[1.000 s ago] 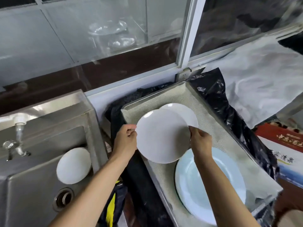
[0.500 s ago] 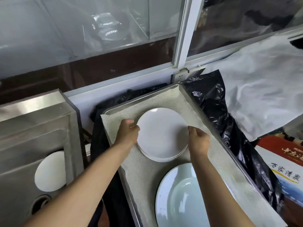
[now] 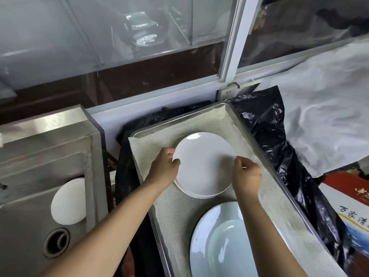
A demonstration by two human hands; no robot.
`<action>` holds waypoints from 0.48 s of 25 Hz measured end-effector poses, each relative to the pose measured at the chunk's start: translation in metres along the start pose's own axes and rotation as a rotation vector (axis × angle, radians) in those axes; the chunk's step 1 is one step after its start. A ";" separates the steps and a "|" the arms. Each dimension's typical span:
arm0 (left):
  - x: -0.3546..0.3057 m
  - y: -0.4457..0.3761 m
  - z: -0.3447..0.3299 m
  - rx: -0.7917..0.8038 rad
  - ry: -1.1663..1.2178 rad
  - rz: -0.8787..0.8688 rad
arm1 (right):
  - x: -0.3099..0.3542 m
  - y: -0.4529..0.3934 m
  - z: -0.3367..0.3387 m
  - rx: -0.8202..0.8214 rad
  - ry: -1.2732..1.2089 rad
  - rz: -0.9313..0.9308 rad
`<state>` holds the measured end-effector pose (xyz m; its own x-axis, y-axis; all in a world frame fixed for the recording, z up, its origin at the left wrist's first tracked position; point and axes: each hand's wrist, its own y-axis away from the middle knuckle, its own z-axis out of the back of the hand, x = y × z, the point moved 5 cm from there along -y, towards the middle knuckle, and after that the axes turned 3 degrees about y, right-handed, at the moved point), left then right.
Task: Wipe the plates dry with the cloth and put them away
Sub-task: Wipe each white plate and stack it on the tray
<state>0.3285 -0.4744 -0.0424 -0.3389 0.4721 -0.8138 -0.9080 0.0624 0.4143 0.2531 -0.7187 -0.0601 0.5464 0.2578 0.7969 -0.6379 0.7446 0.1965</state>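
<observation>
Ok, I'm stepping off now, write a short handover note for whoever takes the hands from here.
Left hand: fingers curled on the left rim of the top white plate.
Right hand: at that plate's right rim; whether it grips is unclear.
That plate sits on a small stack in the lined metal tray. A large pale blue plate lies nearer in the same tray.
One white plate leans in the sink, apparently yet to be dried.
No cloth in hand.
Next, probably: let go, fetch the sink plate.

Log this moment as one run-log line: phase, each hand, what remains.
phase: stacking | left hand: grips white plate rim | right hand: at opposite rim | plate: on stack in lined tray | remaining: plate in sink
</observation>
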 end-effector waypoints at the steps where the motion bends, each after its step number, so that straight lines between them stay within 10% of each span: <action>1: 0.000 0.003 0.002 0.013 -0.022 -0.023 | 0.005 0.004 0.001 -0.017 0.032 0.050; 12: 0.008 0.078 0.058 0.006 0.055 -0.244 | 0.063 0.109 -0.013 0.081 -0.012 0.386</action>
<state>0.2690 -0.4151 0.0074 -0.1229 0.3940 -0.9108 -0.9632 0.1739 0.2052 0.2250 -0.6132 0.0037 0.2514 0.5019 0.8276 -0.8364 0.5430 -0.0752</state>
